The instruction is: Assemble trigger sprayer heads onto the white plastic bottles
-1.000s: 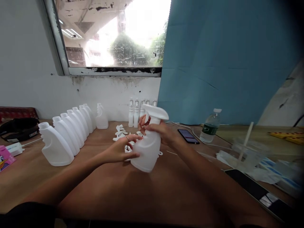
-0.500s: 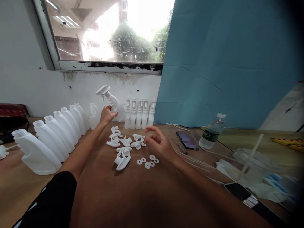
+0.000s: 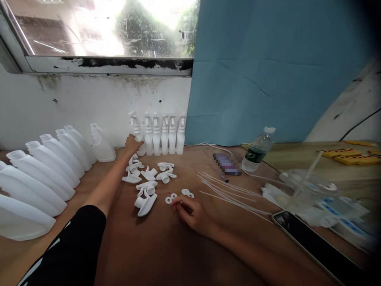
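At the wall end of the table my left hand (image 3: 133, 145) is closed round the body of a white spray bottle (image 3: 137, 132), which stands upright with its trigger head on. Beside it is a row of several finished-looking spray bottles (image 3: 156, 137). My right hand (image 3: 193, 213) is low over the table, fingers curled and thumb near the index finger, at a scatter of flat white washers (image 3: 168, 200). Its fingertips hide some of the washers, and I cannot make out whether one is pinched. Between the hands lies a heap of white trigger sprayer heads (image 3: 147, 203).
Open-necked white bottles (image 3: 55, 161) line the left side, with another bottle (image 3: 101, 147) behind. Thin white tubes (image 3: 226, 192), a phone (image 3: 228, 164), a water bottle (image 3: 258, 150) and a larger dark phone (image 3: 312, 242) lie or stand to the right, near a clear plastic cup (image 3: 312, 184).
My left hand has brought the tilted spray bottle down upright at the end of the row. My right hand has moved down from the sprayer heads to the washers. The view has shifted right and downward.
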### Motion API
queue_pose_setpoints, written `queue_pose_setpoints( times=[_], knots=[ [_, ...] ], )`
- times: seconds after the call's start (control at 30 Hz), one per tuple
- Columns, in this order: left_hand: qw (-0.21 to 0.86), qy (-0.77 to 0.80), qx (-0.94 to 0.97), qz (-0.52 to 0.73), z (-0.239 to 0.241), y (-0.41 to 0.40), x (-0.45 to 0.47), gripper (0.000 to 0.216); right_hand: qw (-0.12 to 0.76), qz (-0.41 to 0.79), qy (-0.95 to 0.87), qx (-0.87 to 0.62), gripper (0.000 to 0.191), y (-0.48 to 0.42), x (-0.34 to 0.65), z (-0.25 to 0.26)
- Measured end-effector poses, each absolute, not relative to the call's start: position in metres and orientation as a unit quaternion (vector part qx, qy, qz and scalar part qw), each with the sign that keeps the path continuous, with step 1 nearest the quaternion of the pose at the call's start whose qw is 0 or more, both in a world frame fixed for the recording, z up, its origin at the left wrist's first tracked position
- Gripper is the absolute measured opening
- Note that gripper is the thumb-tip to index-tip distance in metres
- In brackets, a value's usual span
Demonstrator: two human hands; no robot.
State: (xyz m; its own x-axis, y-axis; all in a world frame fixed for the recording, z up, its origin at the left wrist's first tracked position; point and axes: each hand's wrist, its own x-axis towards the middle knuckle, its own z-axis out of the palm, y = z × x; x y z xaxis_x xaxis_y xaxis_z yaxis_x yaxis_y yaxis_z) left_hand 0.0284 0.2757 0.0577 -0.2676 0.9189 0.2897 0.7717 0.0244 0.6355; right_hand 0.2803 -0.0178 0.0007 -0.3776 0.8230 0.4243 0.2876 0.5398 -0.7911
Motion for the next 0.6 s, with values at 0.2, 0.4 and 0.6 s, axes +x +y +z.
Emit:
queue_pose_setpoints(
  times=[0.2, 0.4, 0.6],
  knots=[
    [0.114, 0.694, 0.610, 0.365, 0.050, 0.271, 0.030, 0.034, 0.373, 0.266, -0.834, -0.307, 0.020, -0.025, 0.281, 0.005],
    [0.115, 0.682, 0.605, 0.394, 0.058, 0.262, 0.030, 0.037, 0.311, 0.238, -0.882, -0.262, 0.026, -0.027, 0.283, 0.009],
    [0.065, 0.619, 0.635, 0.458, 0.074, 0.204, 0.046, 0.030, 0.370, 0.274, -0.835, -0.301, 0.021, -0.021, 0.283, -0.009]
  ],
)
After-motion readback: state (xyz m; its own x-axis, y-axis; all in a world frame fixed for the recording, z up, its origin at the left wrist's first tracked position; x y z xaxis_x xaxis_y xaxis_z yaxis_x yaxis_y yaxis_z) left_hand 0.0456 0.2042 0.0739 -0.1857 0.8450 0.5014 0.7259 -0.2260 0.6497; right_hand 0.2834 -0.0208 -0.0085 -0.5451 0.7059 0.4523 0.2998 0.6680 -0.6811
